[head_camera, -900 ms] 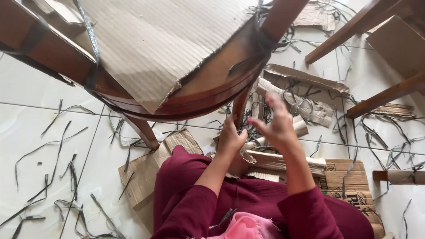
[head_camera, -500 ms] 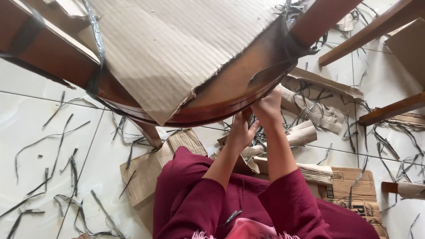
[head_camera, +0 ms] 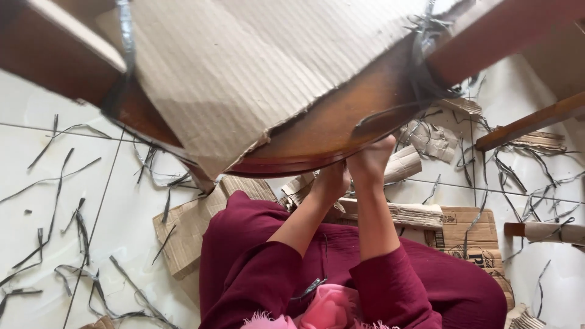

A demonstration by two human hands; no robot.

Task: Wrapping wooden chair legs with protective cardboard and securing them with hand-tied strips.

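A dark wooden chair seat (head_camera: 317, 137) fills the upper view, wrapped in a torn sheet of corrugated cardboard (head_camera: 244, 67) and bound with black straps (head_camera: 390, 119). My left hand (head_camera: 332, 181) and my right hand (head_camera: 372, 159) are raised side by side against the underside of the seat's curved rim. Their fingertips are hidden behind the rim, so what they hold cannot be seen. One chair leg (head_camera: 487, 36) runs off to the upper right. My lap in dark red cloth (head_camera: 256, 244) is below.
Torn cardboard pieces (head_camera: 183, 231), a rolled strip of cardboard (head_camera: 402, 213) and a flattened box (head_camera: 475, 234) lie on the white tiled floor. Black strap cuttings (head_camera: 61, 183) are scattered all around. Another chair's wooden rails (head_camera: 530, 122) stand at the right, above a cardboard-wrapped piece (head_camera: 542, 231).
Both hands have risen from the loose cardboard near my lap to the seat's rim, and the right hand's spread fingers have gone behind it. The view has moved closer to the chair.
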